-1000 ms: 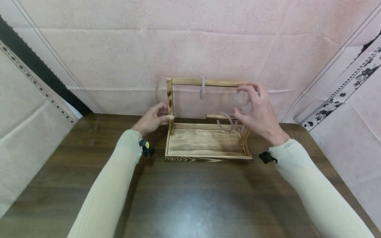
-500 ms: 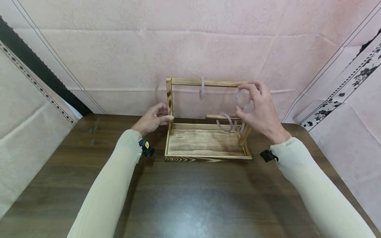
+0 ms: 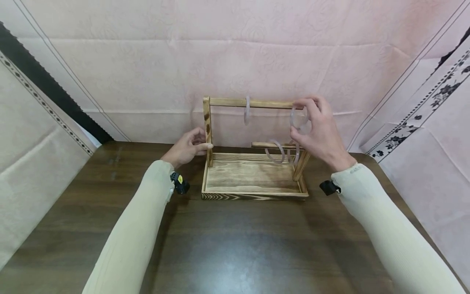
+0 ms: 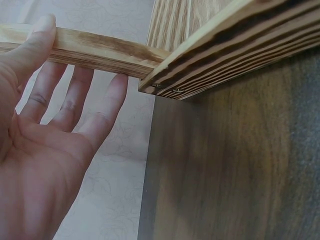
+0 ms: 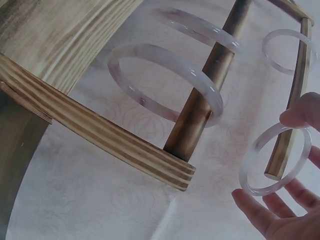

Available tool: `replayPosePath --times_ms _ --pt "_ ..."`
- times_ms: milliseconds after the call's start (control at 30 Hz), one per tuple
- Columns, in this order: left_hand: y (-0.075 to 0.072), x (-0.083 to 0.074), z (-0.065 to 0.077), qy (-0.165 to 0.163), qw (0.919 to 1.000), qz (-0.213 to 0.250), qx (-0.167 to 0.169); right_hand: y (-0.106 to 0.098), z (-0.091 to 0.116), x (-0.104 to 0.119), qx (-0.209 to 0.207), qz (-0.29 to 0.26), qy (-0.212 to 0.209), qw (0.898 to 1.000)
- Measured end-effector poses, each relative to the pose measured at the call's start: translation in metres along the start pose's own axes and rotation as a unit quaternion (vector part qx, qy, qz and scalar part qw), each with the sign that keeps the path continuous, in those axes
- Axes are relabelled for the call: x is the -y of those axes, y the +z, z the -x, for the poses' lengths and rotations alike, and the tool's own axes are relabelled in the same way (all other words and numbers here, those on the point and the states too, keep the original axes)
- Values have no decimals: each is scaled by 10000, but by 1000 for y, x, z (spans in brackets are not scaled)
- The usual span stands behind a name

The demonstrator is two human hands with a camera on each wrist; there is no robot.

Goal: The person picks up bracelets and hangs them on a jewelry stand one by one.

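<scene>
A wooden bangle stand (image 3: 253,173) has a tray base, a tall upper bar (image 3: 227,102) and a shorter lower bar (image 3: 260,145). My left hand (image 3: 185,148) pinches the stand's left post (image 4: 107,50), thumb in front and fingers behind. With thumb and fingertips, my right hand (image 3: 320,128) holds a pale translucent bangle (image 5: 245,167) by its rim. In the right wrist view this bangle encircles the upper bar's free end. Farther left on that bar hangs another bangle (image 3: 247,111). Two more, a nearer bangle (image 5: 150,52) and a farther bangle (image 5: 200,30), hang on the lower bar.
The stand rests near the back of a dark brown wooden table (image 3: 235,237). Close behind rises a pale patterned cloth (image 3: 227,65), and more cloth (image 3: 437,163) flanks the table on the right. The lower bar's slanted support (image 3: 302,165) is beneath my right hand.
My right hand has shifted slightly up with its bangle, whose ring shows more fully around the bar's end. My left hand stays on the post. The whole view has drifted a little.
</scene>
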State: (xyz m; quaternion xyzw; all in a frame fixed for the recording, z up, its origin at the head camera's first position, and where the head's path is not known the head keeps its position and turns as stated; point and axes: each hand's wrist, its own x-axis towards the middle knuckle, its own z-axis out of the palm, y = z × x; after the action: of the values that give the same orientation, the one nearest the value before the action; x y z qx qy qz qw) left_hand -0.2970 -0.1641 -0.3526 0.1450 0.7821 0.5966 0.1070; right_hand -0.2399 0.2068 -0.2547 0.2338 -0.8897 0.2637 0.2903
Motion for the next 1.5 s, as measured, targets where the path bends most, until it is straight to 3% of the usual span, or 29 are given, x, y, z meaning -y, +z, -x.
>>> replayPosePath --times_ms 233,800,1067,1500 --pt "-2 -1 0 10 10000 48 -58 3 -8 3 74 -112 109 9998" --pt "1 1 -1 33 10000 13 14 14 -19 6 214 -304 -22 9993" --pt "0 1 -1 22 10000 -27 19 20 -24 10 193 -214 -314 9991" --pt "0 2 0 -48 10000 17 40 27 -29 16 451 -227 -276 9983"
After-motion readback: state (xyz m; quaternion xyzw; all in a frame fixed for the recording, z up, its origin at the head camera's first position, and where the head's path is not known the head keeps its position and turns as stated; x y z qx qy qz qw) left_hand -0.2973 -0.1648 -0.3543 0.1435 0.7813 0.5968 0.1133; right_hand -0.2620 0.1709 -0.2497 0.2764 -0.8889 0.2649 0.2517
